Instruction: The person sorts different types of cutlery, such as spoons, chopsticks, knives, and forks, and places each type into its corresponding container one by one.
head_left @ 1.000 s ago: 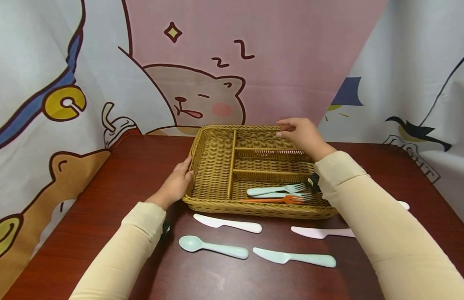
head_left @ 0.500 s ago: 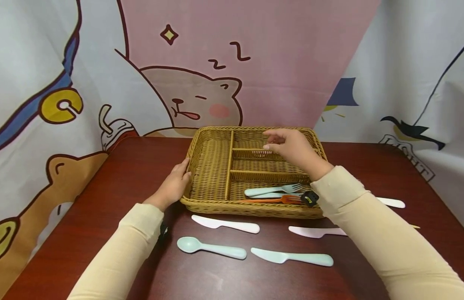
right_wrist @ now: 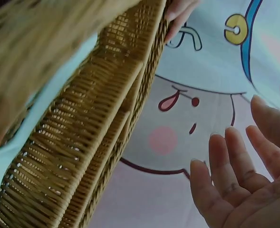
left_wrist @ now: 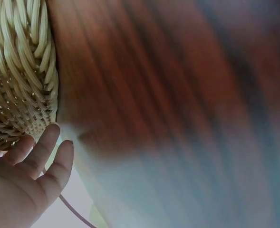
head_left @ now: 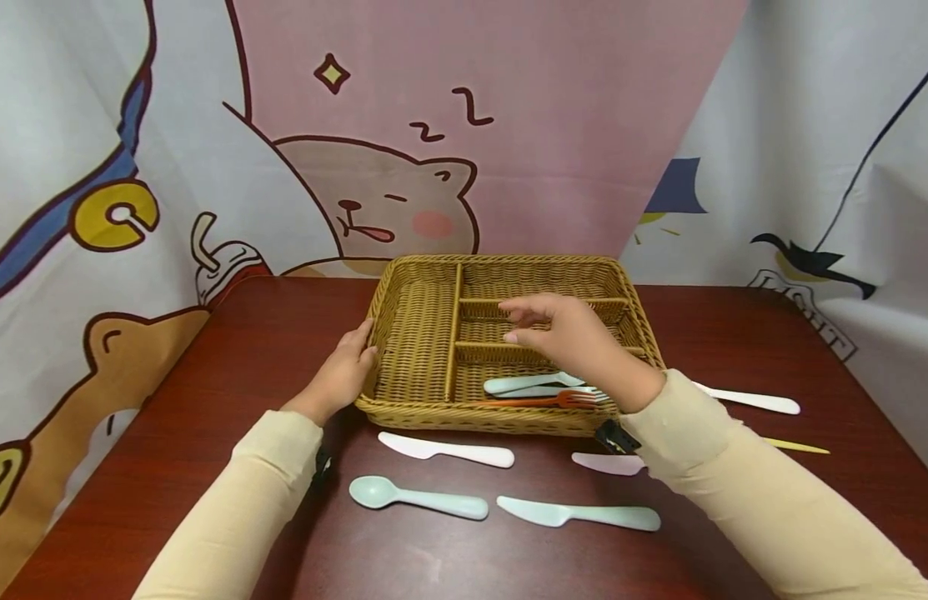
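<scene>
A brown wicker basket (head_left: 479, 414) with a long left compartment and three stacked right ones rests on the table. My left hand (head_left: 339, 371) rests against its left wall, fingers fairly straight on the outside. Over the right-hand compartments hovers my right hand (head_left: 572, 337), fingers loosely bent and thumb apart, holding nothing. Below it, in the front right compartment, lie a mint fork (head_left: 519, 383), a second pale fork mostly beneath it, and an orange fork (head_left: 539, 402). In the right wrist view the right hand (right_wrist: 246, 180) shows apart from the basket.
In front of the basket lie a white knife (head_left: 448, 451), a mint spoon (head_left: 433, 500), a mint knife (head_left: 576, 512) and a partly covered lilac knife (head_left: 606, 463). At right are a white utensil (head_left: 756, 402) and a yellow tip (head_left: 797, 446). A printed curtain (head_left: 569, 125) hangs behind.
My right hand has moved from the basket's back right compartment toward the front and slightly left, still empty. The left hand stays at the left wall. More of the right-side utensils now shows.
</scene>
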### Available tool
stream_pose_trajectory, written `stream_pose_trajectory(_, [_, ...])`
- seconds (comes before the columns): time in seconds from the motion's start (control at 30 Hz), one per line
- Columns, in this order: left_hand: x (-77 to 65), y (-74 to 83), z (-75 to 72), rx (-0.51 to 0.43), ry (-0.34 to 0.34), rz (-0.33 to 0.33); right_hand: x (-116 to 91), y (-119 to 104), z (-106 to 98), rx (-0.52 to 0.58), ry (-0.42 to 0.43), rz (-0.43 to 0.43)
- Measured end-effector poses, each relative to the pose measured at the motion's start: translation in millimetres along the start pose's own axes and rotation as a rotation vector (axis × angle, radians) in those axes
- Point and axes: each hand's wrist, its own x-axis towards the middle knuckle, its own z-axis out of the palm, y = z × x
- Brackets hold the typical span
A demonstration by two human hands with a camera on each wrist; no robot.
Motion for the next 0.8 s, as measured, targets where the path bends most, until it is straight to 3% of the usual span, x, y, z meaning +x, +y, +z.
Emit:
stream_pose_trajectory(0.53, [0.8,-1.1,-0.3,-0.010,-0.029,-0.021,-50,-17,28,0.041,-0.006,-0.167])
stream_pose_trajectory(0.8, [0.4,-1.1,-0.7,-0.004,-0.019,-0.010,-71,-25,39,0.090,-0.072,-0.212])
